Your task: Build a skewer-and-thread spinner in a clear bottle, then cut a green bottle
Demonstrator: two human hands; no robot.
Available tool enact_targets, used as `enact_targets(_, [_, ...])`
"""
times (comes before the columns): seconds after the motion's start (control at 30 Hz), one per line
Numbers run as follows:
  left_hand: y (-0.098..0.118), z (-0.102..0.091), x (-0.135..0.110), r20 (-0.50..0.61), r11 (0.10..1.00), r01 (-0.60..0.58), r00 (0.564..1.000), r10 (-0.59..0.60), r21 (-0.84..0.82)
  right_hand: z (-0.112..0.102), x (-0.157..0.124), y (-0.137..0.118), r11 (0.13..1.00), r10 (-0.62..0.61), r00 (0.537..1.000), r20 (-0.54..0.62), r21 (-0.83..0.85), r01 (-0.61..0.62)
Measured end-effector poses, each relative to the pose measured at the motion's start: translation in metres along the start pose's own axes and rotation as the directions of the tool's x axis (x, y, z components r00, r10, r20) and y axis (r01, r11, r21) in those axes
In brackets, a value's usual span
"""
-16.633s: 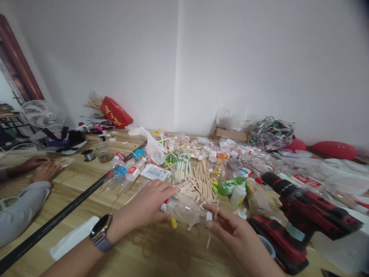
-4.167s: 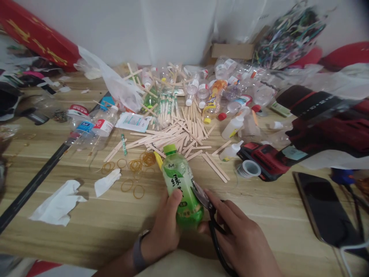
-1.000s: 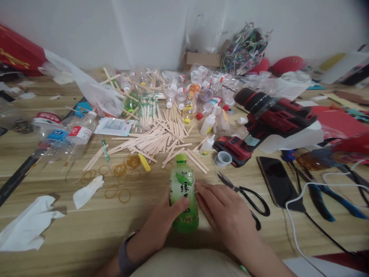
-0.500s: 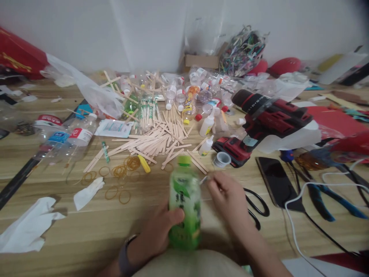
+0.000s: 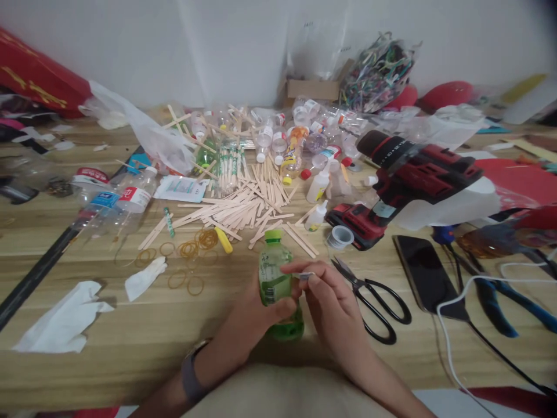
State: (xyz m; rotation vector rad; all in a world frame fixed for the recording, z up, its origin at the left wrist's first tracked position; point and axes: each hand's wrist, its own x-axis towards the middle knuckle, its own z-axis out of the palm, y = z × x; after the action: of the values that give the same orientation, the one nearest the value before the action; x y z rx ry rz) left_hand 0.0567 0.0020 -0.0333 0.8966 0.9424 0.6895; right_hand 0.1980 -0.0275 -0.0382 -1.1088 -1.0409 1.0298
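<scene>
My left hand [image 5: 256,307] is wrapped round a green plastic bottle [image 5: 275,267] with a green cap, held upright and slightly tilted in front of me. Its label shows a barcode on the side facing me. At the bottle's right side, my right hand [image 5: 333,305] pinches a small flat silvery piece [image 5: 304,276] between thumb and fingers; its exact kind is too small to tell. The right fingertips reach to the bottle's side. Just right of that hand lies a pair of black-handled scissors [image 5: 365,290], partly behind it.
A red cordless drill [image 5: 418,168] stands at the right, near a phone [image 5: 426,276] and blue-handled pliers [image 5: 500,302]. Wooden sticks [image 5: 239,209] and plastic bottles [image 5: 291,154] crowd the middle back. Rubber bands [image 5: 191,247] and white gloves [image 5: 65,322] lie left.
The bottle has turned, so its barcode side now faces me. My right hand has moved left with the small piece, up to the bottle. More of the scissors shows.
</scene>
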Motion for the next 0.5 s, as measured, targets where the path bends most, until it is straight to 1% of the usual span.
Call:
enact_targets(0.03, [0.0, 0.001, 0.001, -0.019, 1.0, 0.014, 1.0, -0.014, 0.027, 0.002, 0.0, 0.0, 0.984, 0.076, 0.997, 0.011, 0.161, -0.077])
enact_targets(0.07, [-0.001, 0.001, 0.001, -0.031, 0.999, 0.03, 0.999, -0.029, 0.033, 0.003, 0.002, -0.001, 0.945, 0.148, 0.989, 0.027, 0.29, -0.149])
enact_targets(0.13, [-0.002, -0.001, -0.002, -0.043, 0.999, 0.046, 0.998, -0.046, 0.01, -0.001, 0.01, -0.005, 0.825, 0.277, 0.959, 0.059, 0.498, -0.269])
enact_targets(0.17, [-0.003, -0.002, -0.004, -0.021, 0.998, 0.062, 0.998, -0.062, -0.028, -0.006, 0.017, -0.008, 0.758, 0.331, 0.942, 0.063, 0.576, -0.305])
enact_targets(0.2, [-0.004, -0.004, -0.006, 0.022, 0.993, 0.087, 0.996, -0.085, -0.085, -0.012, 0.024, -0.011, 0.704, 0.37, 0.927, 0.057, 0.634, -0.32])
enact_targets(0.23, [-0.005, -0.006, -0.008, 0.072, 0.982, 0.118, 0.992, -0.108, -0.148, -0.019, 0.03, -0.014, 0.672, 0.389, 0.921, 0.032, 0.674, -0.307])
enact_targets(0.27, [-0.007, -0.008, -0.01, 0.116, 0.967, 0.147, 0.985, -0.125, -0.207, -0.026, 0.035, -0.017, 0.67, 0.385, 0.923, -0.015, 0.692, -0.268])
enact_targets(0.3, [-0.008, -0.009, -0.011, 0.143, 0.953, 0.17, 0.98, -0.137, -0.251, -0.032, 0.038, -0.019, 0.696, 0.364, 0.929, -0.068, 0.683, -0.223])
enact_targets(0.33, [-0.009, -0.009, -0.012, 0.15, 0.945, 0.179, 0.978, -0.142, -0.274, -0.036, 0.04, -0.021, 0.746, 0.333, 0.934, -0.126, 0.642, -0.18])
enact_targets(0.37, [-0.009, -0.009, -0.012, 0.138, 0.947, 0.169, 0.981, -0.135, -0.274, -0.038, 0.038, -0.021, 0.815, 0.297, 0.939, -0.172, 0.559, -0.155])
enact_targets(0.4, [-0.009, -0.009, -0.012, 0.11, 0.956, 0.149, 0.986, -0.124, -0.252, -0.038, 0.035, -0.021, 0.887, 0.262, 0.946, -0.19, 0.434, -0.158])
enact_targets(0.43, [-0.009, -0.008, -0.011, 0.074, 0.97, 0.122, 0.991, -0.109, -0.21, -0.035, 0.031, -0.019, 0.943, 0.23, 0.957, -0.177, 0.282, -0.174])
enact_targets(0.47, [-0.009, -0.007, -0.009, 0.029, 0.985, 0.089, 0.996, -0.085, -0.151, -0.031, 0.025, -0.017, 0.974, 0.209, 0.969, -0.131, 0.121, -0.193])
enact_targets(0.5, [-0.009, -0.006, -0.007, -0.021, 0.995, 0.054, 0.998, -0.055, -0.079, -0.025, 0.02, -0.014, 0.98, 0.198, 0.978, -0.07, -0.016, -0.199])
